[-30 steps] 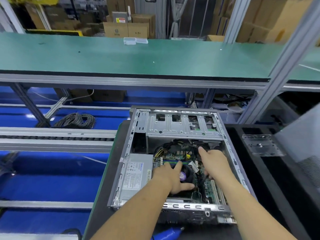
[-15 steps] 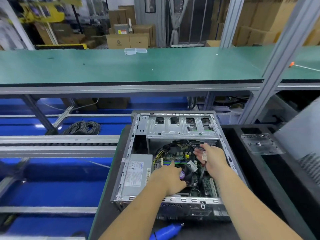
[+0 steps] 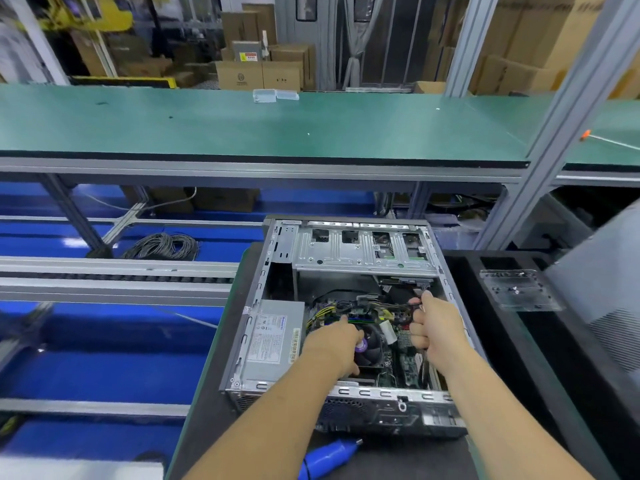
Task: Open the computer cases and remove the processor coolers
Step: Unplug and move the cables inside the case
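Cooler sits low in the opened computer case, directly under and just right of the left hand, whose fingers curl over its near-left edge, gripping or pressing it; which one I cannot tell. Across the cooler, just to its right and slightly farther in, the right hand is closed in a fist around a dark bundle of cables, holding them aside. The left hand is clearly the nearer one, so the lift likely falls to it, straight up out of the case. A blue screwdriver lies nearer the body than both hands.
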A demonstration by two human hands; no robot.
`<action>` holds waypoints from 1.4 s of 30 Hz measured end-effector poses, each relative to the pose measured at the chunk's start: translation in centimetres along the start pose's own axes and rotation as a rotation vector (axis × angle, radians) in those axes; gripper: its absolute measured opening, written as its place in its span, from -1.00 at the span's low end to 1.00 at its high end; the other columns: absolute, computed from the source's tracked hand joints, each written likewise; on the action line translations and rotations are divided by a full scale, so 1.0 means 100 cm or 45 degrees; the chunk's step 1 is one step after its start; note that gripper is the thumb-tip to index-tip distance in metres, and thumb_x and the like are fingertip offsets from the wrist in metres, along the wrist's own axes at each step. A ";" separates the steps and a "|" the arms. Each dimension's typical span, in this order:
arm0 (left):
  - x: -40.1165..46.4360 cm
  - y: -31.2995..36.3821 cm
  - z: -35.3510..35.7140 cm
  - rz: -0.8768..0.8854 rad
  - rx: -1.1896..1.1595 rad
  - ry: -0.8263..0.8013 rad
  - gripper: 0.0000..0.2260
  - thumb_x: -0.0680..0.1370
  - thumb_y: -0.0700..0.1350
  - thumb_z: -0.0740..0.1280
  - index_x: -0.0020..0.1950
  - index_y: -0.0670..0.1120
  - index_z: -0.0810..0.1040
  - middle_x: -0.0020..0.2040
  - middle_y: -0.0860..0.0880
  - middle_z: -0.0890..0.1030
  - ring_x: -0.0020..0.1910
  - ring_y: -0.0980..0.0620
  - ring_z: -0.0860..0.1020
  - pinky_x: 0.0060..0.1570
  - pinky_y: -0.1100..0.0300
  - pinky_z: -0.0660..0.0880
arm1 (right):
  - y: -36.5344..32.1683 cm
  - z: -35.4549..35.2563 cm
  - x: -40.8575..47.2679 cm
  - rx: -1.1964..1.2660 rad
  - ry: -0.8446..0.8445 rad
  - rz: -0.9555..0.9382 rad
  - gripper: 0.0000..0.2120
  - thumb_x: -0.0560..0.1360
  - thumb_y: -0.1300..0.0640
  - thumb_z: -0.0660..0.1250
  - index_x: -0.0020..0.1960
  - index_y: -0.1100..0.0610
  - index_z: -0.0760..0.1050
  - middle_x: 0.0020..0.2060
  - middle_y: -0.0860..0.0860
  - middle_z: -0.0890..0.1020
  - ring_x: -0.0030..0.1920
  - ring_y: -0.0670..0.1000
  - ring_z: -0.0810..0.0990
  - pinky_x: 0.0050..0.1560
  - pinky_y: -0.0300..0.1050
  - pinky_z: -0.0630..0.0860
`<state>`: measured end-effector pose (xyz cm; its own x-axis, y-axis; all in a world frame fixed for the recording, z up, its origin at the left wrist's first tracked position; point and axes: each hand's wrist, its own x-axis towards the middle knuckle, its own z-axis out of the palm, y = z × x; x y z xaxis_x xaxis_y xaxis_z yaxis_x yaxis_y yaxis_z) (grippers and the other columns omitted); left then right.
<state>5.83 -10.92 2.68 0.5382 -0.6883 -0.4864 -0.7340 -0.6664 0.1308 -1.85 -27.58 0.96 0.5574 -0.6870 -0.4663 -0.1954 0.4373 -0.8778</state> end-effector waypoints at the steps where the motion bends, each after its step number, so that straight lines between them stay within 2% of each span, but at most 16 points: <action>1: 0.000 0.000 0.001 -0.006 -0.008 0.018 -0.39 0.53 0.02 0.47 0.53 0.08 0.34 0.64 -0.06 0.04 0.47 -0.23 0.36 0.27 -0.13 0.49 | 0.000 -0.001 -0.002 0.009 -0.014 0.003 -0.73 0.70 0.02 0.09 -0.03 0.15 0.43 -0.54 -0.09 0.18 -0.56 -0.09 0.05 -0.58 -0.30 0.03; 7: -0.001 0.000 0.006 -0.009 -0.028 0.137 -0.53 0.49 0.05 0.48 0.37 0.06 0.48 0.50 -0.06 0.34 0.32 -0.18 0.50 0.12 -0.05 0.50 | 0.004 0.001 -0.002 -0.168 -0.020 -0.017 -0.81 0.66 0.13 0.12 0.03 0.18 0.47 -0.55 -0.07 0.24 -0.57 -0.08 0.10 -0.57 -0.26 0.06; 10: -0.005 0.000 0.004 0.002 -0.053 0.200 -0.69 0.50 0.09 0.45 0.16 0.01 0.55 0.31 -0.03 0.49 0.23 -0.15 0.53 -0.01 0.01 0.47 | 0.006 0.000 0.002 -0.309 0.026 -0.051 -0.84 0.62 0.16 0.12 0.02 0.21 0.44 -0.48 0.07 0.45 -0.55 -0.01 0.31 -0.54 -0.20 0.26; 12: -0.009 -0.002 0.001 0.046 -0.010 0.277 -0.77 0.57 0.13 0.31 0.05 -0.01 0.54 0.15 -0.05 0.58 0.16 -0.14 0.56 -0.05 0.02 0.44 | 0.006 0.001 0.005 -0.379 0.064 -0.095 -0.84 0.61 0.16 0.15 0.01 0.24 0.44 -0.37 0.16 0.61 -0.43 0.09 0.47 -0.41 -0.12 0.38; 14: -0.013 -0.009 -0.009 0.110 0.118 0.375 -0.74 0.62 0.13 0.19 0.03 -0.02 0.55 0.04 -0.06 0.61 0.09 -0.13 0.56 -0.06 0.02 0.41 | 0.004 0.002 0.010 -0.452 0.117 -0.143 -0.77 0.55 0.16 0.19 -0.08 0.36 0.39 -0.33 0.22 0.54 -0.32 0.18 0.49 -0.22 -0.01 0.43; 16: -0.015 -0.024 -0.021 0.158 0.247 0.540 -0.73 0.63 0.10 0.14 0.08 -0.01 0.55 0.05 -0.06 0.60 0.10 -0.12 0.53 0.00 -0.01 0.38 | 0.001 0.005 0.014 -0.424 0.164 -0.156 -0.77 0.54 0.15 0.24 -0.06 0.36 0.45 -0.19 0.35 0.53 -0.15 0.31 0.57 0.02 0.12 0.57; 17: -0.016 -0.035 -0.024 0.165 0.269 0.619 -0.72 0.63 0.08 0.12 0.13 -0.01 0.55 0.07 -0.05 0.59 0.12 -0.11 0.51 0.03 -0.01 0.37 | 0.000 0.007 0.016 -0.346 0.166 -0.151 -0.80 0.56 0.13 0.26 -0.01 0.29 0.50 -0.12 0.28 0.59 -0.06 0.25 0.61 0.11 0.13 0.58; 18: -0.015 -0.046 -0.024 0.157 0.259 0.662 -0.69 0.64 0.08 0.10 0.18 -0.01 0.55 0.09 -0.03 0.58 0.14 -0.10 0.49 0.08 -0.02 0.37 | -0.001 0.009 0.017 -0.272 0.169 -0.150 -0.80 0.60 0.07 0.26 0.01 0.20 0.54 -0.14 0.19 0.60 -0.09 0.16 0.61 0.06 0.06 0.59; 20: -0.015 -0.064 -0.014 0.112 0.177 0.699 -0.66 0.64 0.09 0.08 0.25 0.01 0.54 0.12 0.01 0.56 0.17 -0.06 0.46 0.19 0.01 0.38 | -0.001 0.012 0.019 -0.184 0.174 -0.150 -0.70 0.66 -0.03 0.18 -0.01 0.15 0.58 -0.27 0.07 0.53 -0.32 0.01 0.46 -0.29 -0.10 0.45; 23: -0.012 -0.071 -0.001 -0.001 -0.037 0.730 -0.70 0.62 0.07 0.08 0.12 0.01 0.55 0.02 0.03 0.55 0.07 -0.04 0.46 0.11 0.03 0.42 | -0.001 0.013 0.021 -0.139 0.175 -0.142 -0.63 0.70 -0.01 0.11 -0.06 0.19 0.56 -0.36 0.04 0.42 -0.45 -0.04 0.27 -0.46 -0.14 0.22; 27: -0.008 -0.068 -0.004 -0.095 -0.041 0.685 -0.76 0.55 0.06 0.07 -0.06 0.02 0.49 -0.12 0.02 0.51 -0.06 -0.04 0.44 0.01 0.03 0.40 | -0.001 0.010 0.015 -0.302 0.155 -0.134 -0.71 0.66 0.09 0.13 -0.13 0.21 0.48 -0.41 0.03 0.35 -0.46 -0.02 0.21 -0.48 -0.13 0.18; 31: -0.008 -0.069 -0.002 -0.110 -0.041 0.682 -0.78 0.55 0.05 0.08 -0.12 0.03 0.48 -0.18 0.03 0.49 -0.12 -0.04 0.42 -0.03 0.05 0.36 | 0.011 0.012 -0.005 -0.488 -0.023 -0.189 -0.66 0.66 0.06 0.20 -0.18 0.22 0.55 -0.51 -0.03 0.43 -0.49 -0.05 0.29 -0.47 -0.15 0.24; 34: -0.010 -0.067 -0.002 -0.120 -0.043 0.697 -0.74 0.56 0.05 0.06 -0.12 0.02 0.51 -0.20 0.04 0.50 -0.14 -0.03 0.43 -0.03 0.06 0.36 | 0.007 0.016 -0.012 -0.468 -0.163 -0.202 -0.69 0.65 0.08 0.25 -0.16 0.23 0.60 -0.46 -0.01 0.49 -0.48 -0.05 0.34 -0.46 -0.16 0.29; 38: -0.014 -0.067 0.000 -0.113 -0.050 0.719 -0.72 0.58 0.03 0.07 -0.10 0.00 0.54 -0.20 0.04 0.51 -0.15 -0.02 0.44 0.03 0.05 0.41 | 0.005 0.014 -0.013 -0.661 0.000 -0.285 -0.74 0.60 0.04 0.32 -0.21 0.12 0.60 -0.40 -0.01 0.62 -0.41 -0.03 0.48 -0.34 -0.12 0.45; 40: -0.014 -0.066 -0.001 -0.109 -0.050 0.716 -0.72 0.58 0.03 0.07 -0.11 0.00 0.54 -0.19 0.03 0.51 -0.14 -0.02 0.45 0.05 0.04 0.41 | 0.006 0.009 -0.009 -0.618 0.076 -0.199 -0.71 0.62 0.04 0.28 -0.15 0.19 0.62 -0.37 0.07 0.64 -0.41 0.00 0.51 -0.38 -0.08 0.48; 42: -0.013 -0.066 -0.002 -0.112 -0.062 0.718 -0.73 0.59 0.03 0.08 -0.10 -0.01 0.54 -0.18 0.03 0.52 -0.13 -0.03 0.45 0.05 0.05 0.41 | 0.006 0.006 -0.001 -0.884 0.124 -0.290 -0.65 0.63 0.05 0.23 -0.14 0.27 0.63 -0.34 0.12 0.65 -0.38 0.04 0.54 -0.26 0.03 0.55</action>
<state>10.06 -5.63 2.60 0.7440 -0.6671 0.0374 -0.6637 -0.7313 0.1572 -1.52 -26.92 0.50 0.5775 -0.7792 -0.2435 -0.5673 -0.1684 -0.8061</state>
